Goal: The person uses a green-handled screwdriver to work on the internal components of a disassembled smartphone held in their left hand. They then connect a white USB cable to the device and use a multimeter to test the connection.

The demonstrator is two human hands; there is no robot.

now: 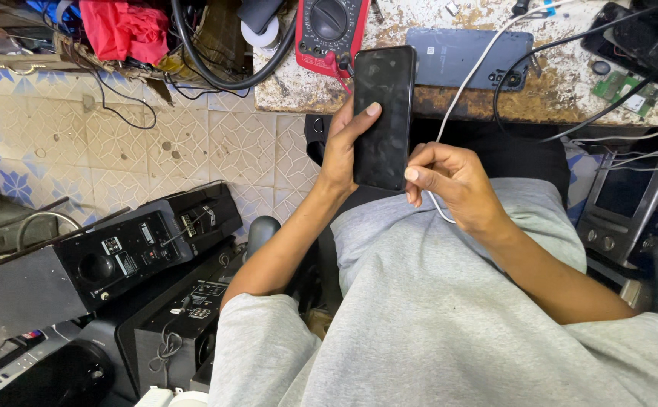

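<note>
— What can't you make out?

— My left hand [342, 151] covers the phone's [382, 117] lower left edge. My right hand [449, 181] hides the cable [464, 83] end, so I can't tell whether it's plugged in.

— And at twelve o'clock?

— The meter [329, 34] is cut off by the top edge.

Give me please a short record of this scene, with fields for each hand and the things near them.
left hand: left hand holds a black smartphone upright, dark screen toward the camera
right hand: right hand at the phone's lower right edge, pinching a white cable
workbench: worn bench top with a red multimeter and a grey phone lying back up
floor left: black speaker boxes
</note>
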